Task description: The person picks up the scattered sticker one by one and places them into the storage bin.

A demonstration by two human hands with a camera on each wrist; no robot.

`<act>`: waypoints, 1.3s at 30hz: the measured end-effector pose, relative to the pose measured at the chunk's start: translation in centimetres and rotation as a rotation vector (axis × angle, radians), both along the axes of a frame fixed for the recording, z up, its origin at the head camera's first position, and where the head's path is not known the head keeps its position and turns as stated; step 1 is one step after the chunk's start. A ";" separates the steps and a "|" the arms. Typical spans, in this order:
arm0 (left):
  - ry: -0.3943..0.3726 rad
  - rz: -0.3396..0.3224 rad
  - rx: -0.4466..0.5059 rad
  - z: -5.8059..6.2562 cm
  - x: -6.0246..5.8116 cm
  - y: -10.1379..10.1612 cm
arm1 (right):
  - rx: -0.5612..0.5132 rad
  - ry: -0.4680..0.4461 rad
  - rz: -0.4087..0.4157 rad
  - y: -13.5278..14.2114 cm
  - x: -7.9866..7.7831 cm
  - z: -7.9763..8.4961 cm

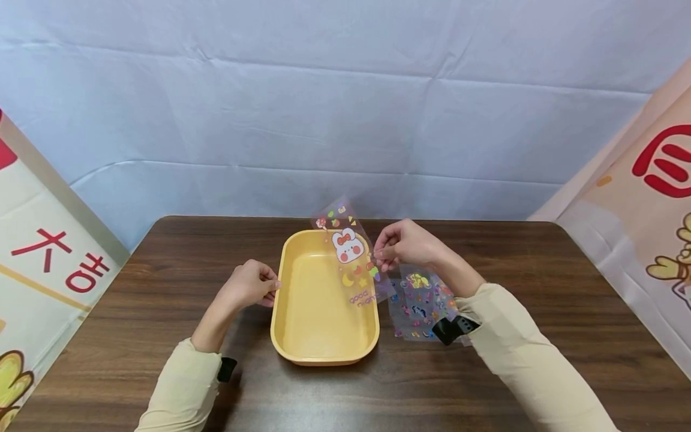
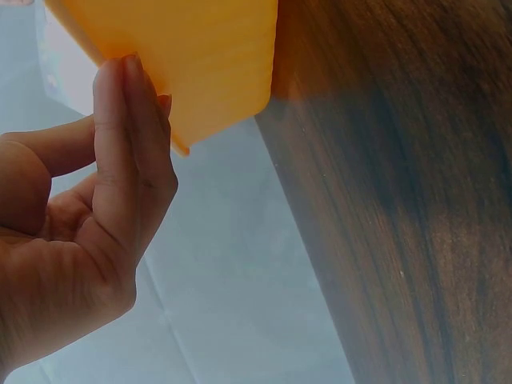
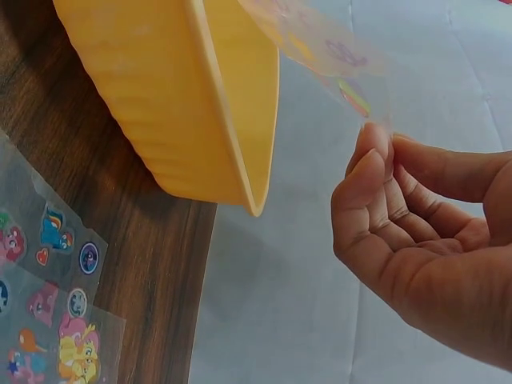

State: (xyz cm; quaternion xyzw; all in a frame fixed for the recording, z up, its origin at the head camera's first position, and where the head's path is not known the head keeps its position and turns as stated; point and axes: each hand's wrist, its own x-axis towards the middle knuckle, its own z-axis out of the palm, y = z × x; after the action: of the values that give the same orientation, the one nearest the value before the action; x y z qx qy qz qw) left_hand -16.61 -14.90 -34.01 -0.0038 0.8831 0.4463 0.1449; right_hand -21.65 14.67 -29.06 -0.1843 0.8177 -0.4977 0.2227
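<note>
A yellow tray (image 1: 324,354) stands on the table. At its left rim is my left hand (image 1: 252,285), pinching the edge with thumb and fingers; the left wrist view shows those fingertips (image 2: 120,88) against the rim. My right hand (image 1: 405,245) pinches the side edge of a clear sticker sheet (image 1: 348,249) between thumb and fingers. Printed with a white rabbit and small fruits, this sheet slants over the tray's right side, held up off the table. In the right wrist view, my right hand (image 3: 424,216) grips one edge of it.
More clear sticker sheets (image 1: 418,309) with colourful pony figures lie on the wooden table (image 1: 475,384), right of the tray and under the right forearm. A pale cloth backdrop (image 1: 324,120) hangs behind the table, with printed panels at both sides.
</note>
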 end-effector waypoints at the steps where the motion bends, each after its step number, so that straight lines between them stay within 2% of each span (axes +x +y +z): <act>1: 0.001 -0.001 0.000 0.0 0.0 0.0 | -0.002 0.000 0.002 -0.1 0.0 0.0; 22: -0.005 0.005 -0.004 0.2 0.1 0.1 | -0.003 -0.003 0.005 -1.7 0.5 0.0; 31: 0.011 0.002 0.003 0.1 0.2 0.2 | -0.011 -0.028 0.000 -2.4 0.8 0.2; 39: -0.003 0.014 0.009 0.2 0.2 0.1 | 0.004 -0.049 -0.020 -3.3 1.0 -0.1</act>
State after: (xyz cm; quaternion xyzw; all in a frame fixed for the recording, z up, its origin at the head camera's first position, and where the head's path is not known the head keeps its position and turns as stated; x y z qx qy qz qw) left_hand -16.40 -14.78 -33.86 -0.0099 0.8807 0.4514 0.1433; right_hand -20.64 11.34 -29.11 -0.1633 0.8149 -0.5027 0.2379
